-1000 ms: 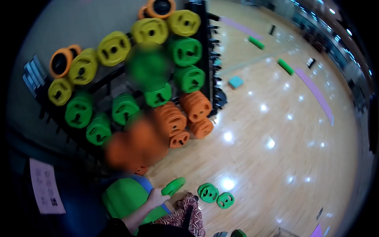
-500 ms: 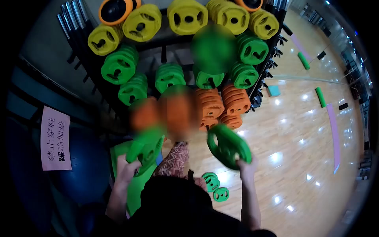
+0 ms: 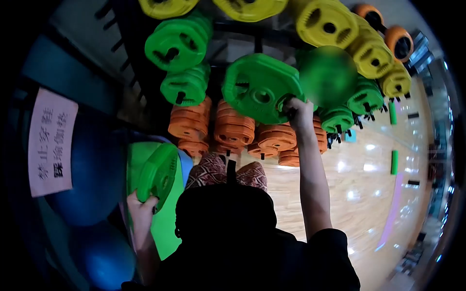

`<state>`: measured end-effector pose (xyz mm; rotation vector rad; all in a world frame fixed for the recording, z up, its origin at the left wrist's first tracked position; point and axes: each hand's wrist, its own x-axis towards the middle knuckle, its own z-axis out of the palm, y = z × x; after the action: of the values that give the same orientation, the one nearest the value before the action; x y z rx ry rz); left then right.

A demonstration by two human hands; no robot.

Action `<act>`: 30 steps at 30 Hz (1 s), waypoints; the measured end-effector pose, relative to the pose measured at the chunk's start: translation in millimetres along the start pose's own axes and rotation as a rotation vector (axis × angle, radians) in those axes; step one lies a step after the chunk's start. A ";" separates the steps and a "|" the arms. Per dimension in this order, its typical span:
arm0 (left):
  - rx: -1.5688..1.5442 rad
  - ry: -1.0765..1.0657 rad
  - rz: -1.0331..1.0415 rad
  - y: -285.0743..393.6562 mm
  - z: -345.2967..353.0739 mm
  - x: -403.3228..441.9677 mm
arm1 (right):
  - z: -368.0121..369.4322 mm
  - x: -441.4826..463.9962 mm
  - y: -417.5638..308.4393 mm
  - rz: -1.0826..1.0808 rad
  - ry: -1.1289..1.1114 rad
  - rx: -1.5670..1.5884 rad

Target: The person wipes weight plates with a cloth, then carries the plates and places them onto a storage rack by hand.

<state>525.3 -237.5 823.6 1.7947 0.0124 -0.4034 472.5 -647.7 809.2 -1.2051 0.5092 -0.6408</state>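
My right hand [image 3: 300, 115] grips a green weight plate [image 3: 262, 89] by a handle hole at its lower right edge. That plate is raised in front of the rack's middle row of green plates [image 3: 175, 46]. At the lower left, my left hand [image 3: 141, 203] holds another green plate [image 3: 159, 172] by its lower edge, tilted, over a green mat [image 3: 167, 233]. Stacks of orange plates [image 3: 233, 127] lie below the green row, and yellow plates [image 3: 327, 25] sit along the top. One green plate area right of centre is blurred.
Blue exercise balls [image 3: 90, 179] and a pink paper sign [image 3: 52, 143] are at the left. On the right, the wooden floor [image 3: 315, 194] bears a purple strip [image 3: 391, 213] and green rollers [image 3: 394, 162]. Orange-rimmed round items [image 3: 399, 42] hang at the upper right.
My right hand has lifted its green plate up and left, to the rack's front. My left hand, still holding its plate, is slightly lower and further left. The view has turned and is closer to the rack.
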 end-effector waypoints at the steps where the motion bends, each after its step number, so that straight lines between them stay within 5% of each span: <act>1: -0.027 -0.002 -0.010 0.3 -1.9 -2.2 | 0.1 13.2 5.1 0.025 -0.016 0.029; 8: -0.072 -0.044 0.047 17.8 36.9 -0.8 | -10.6 79.9 40.7 -0.002 -0.170 0.133; 13: -0.388 -0.320 0.093 42.2 107.9 14.3 | -4.4 98.1 30.9 0.014 -0.076 0.011; 18: -0.245 -0.460 0.160 60.6 169.5 12.6 | -9.7 130.4 41.1 0.003 -0.161 0.056; 21: -0.180 -0.458 0.072 70.1 187.5 3.2 | -18.2 153.4 42.7 0.046 -0.271 0.028; 24: -0.171 -0.427 0.015 70.6 200.3 -3.9 | -12.1 178.4 49.7 -0.119 -0.209 0.040; 30: -0.055 -0.206 -0.004 70.0 215.9 -19.0 | -17.5 226.6 73.4 -0.046 -0.130 -0.008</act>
<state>465.8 -455.8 850.5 1.6920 -0.1160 -0.5841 637.3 -800.4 728.2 -1.2601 0.3763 -0.5961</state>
